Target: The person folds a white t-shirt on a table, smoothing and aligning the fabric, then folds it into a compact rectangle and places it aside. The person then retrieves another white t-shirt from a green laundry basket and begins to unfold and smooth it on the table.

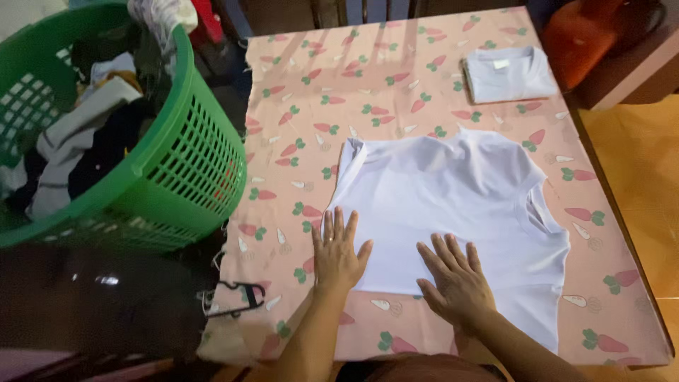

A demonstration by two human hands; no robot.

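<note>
Hands (396, 265) flat on shirt's (453, 198) near edge

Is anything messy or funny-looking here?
Slightly. The white cotton shirt under the left hand and right hand lies askew, one sleeve jutting right. Clothes sit jumbled in the green plastic laundry basket. A black hanger dangles off the table's edge.

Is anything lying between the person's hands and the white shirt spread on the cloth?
No. The left hand and right hand both rest flat, palms down, directly on the white shirt; nothing lies between.
</note>
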